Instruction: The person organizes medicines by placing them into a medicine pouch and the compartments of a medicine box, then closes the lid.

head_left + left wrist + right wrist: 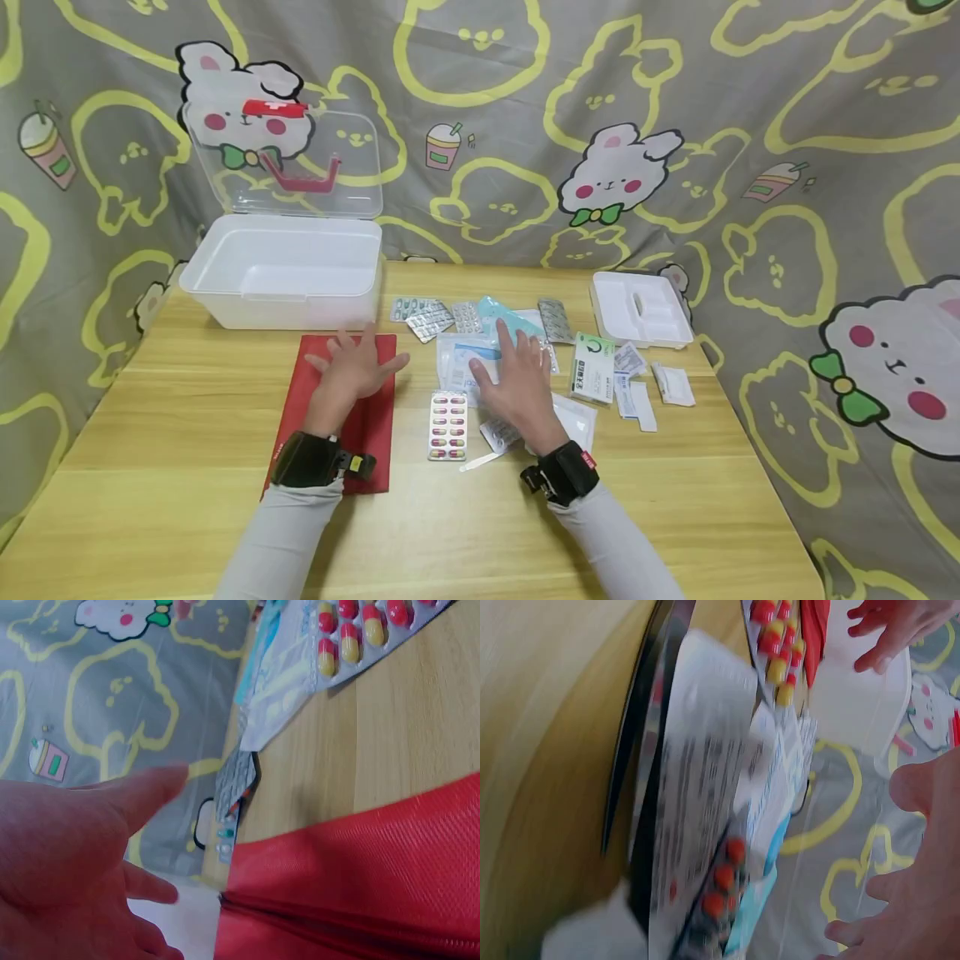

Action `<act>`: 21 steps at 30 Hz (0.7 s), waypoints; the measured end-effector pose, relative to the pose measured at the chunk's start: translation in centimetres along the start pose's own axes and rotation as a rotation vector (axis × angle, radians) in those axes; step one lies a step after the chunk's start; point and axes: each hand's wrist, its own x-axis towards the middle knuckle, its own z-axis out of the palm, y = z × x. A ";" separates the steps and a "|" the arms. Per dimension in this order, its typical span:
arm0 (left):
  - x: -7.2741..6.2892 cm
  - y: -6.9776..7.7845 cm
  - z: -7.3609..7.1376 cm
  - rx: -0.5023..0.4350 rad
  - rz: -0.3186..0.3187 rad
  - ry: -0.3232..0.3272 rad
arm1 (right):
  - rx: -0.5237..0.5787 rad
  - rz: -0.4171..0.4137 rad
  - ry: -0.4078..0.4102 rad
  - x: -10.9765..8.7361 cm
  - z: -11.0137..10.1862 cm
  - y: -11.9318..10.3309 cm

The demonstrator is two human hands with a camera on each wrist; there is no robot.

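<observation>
My left hand (pixel 348 373), fingers spread, hovers above the upper part of a red zippered pouch (pixel 375 442) and holds nothing. To the right, my right hand (pixel 517 385) stretches palm-down over a pile of medical packets, its fingers parted and nothing gripped. Under and around it lie a clear-and-blue wrapped packet (pixel 457 367), a teal packet (pixel 498 310) and a white packet (pixel 577 421), partly hidden by the hand and wrist. Between the hands rests a blister pack of red-and-yellow capsules (pixel 447 427), which the left wrist view also shows close up.
At the back left stands a white storage box (pixel 300 312), its clear lid (pixel 352 179) raised. Silver blister packs (pixel 431 321) lie beyond the pile. Rightward are a green-and-white medicine box (pixel 594 367), small sachets (pixel 630 360), a white packet (pixel 675 387) and a compartmented white tray (pixel 660 333).
</observation>
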 end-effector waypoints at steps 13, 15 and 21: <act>0.4 -1.7 -0.4 -0.066 -0.100 -0.128 | 0.222 -0.071 -0.135 -0.4 1.4 -4.2; 0.4 -1.8 -0.3 -0.073 -0.106 -0.134 | 0.239 -0.093 -0.140 -0.5 1.6 -4.8; 0.5 -2.0 0.0 -0.086 -0.109 -0.143 | 0.259 -0.144 -0.182 -0.5 2.3 -6.6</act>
